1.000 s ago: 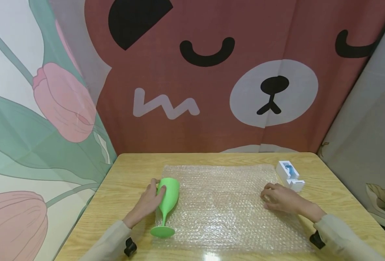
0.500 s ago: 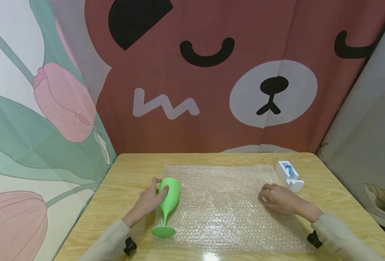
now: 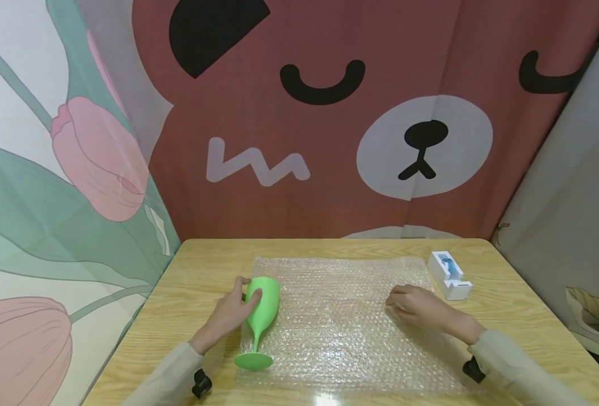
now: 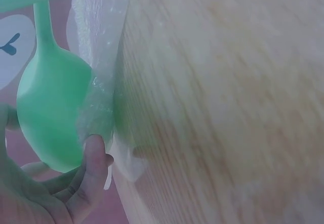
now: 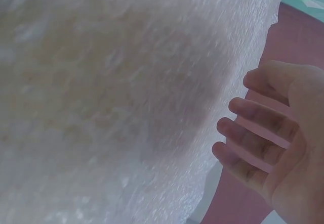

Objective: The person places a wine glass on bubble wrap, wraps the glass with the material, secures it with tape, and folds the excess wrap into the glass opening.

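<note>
Reddish-brown cloth backdrop printed with a bear's face [image 3: 258, 211] hangs beyond both hands; below them, a light wood-grain table [image 3: 162, 321]. Left hand [image 3: 228, 309]: curled round the bowl of a bright green, long-stemmed goblet [image 3: 266, 309], thumb laid over the upper side. Goblet lies on its side, its stem and round foot running from the grip back toward the person. Beneath it, spreading rightward from the grip: a flat sheet of clear bubble wrap [image 3: 337, 324]. Left wrist view shows wrap against the bowl, beside the fingertips. Right hand [image 3: 423, 307]: well to the right of that grip, over the wrap, fingers lightly bent, holding nothing; cannot tell whether it touches the sheet. White boxy holder with a blue insert [image 3: 453, 291] sits just past the right hand, beside the wrap.
</note>
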A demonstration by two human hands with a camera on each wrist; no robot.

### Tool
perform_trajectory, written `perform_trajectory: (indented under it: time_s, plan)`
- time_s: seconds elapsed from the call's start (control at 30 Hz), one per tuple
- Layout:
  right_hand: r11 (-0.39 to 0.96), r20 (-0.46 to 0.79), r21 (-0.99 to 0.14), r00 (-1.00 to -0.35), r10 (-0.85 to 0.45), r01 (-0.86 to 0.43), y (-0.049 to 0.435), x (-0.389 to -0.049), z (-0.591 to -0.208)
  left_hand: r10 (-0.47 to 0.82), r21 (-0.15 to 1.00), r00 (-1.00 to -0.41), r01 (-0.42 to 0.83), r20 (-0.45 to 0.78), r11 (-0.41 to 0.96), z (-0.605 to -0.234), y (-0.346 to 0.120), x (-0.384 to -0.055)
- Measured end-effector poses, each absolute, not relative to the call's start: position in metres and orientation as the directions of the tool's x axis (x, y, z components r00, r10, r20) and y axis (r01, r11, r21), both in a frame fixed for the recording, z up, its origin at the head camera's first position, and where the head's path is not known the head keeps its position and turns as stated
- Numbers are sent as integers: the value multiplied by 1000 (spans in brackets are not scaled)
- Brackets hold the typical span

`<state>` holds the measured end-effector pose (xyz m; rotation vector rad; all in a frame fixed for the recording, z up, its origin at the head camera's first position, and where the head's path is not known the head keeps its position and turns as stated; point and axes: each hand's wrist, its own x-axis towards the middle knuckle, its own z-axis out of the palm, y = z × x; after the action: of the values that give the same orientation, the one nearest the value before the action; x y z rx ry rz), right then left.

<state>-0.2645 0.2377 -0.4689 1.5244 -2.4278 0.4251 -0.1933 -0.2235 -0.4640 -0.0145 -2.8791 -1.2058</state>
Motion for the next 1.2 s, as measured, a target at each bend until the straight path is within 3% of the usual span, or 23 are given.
perform_trajectory:
  time_s: [0.97, 1.2]
  plan:
    - [282, 357, -100, -299, -885, -954, 161, -255, -465, 7, 702, -999, 28, 32, 712, -460, -220, -192]
    - [298, 308, -86, -309, -900, -951, 138, -251, -461, 8, 694, -999, 34, 41, 719, -458, -219, -191]
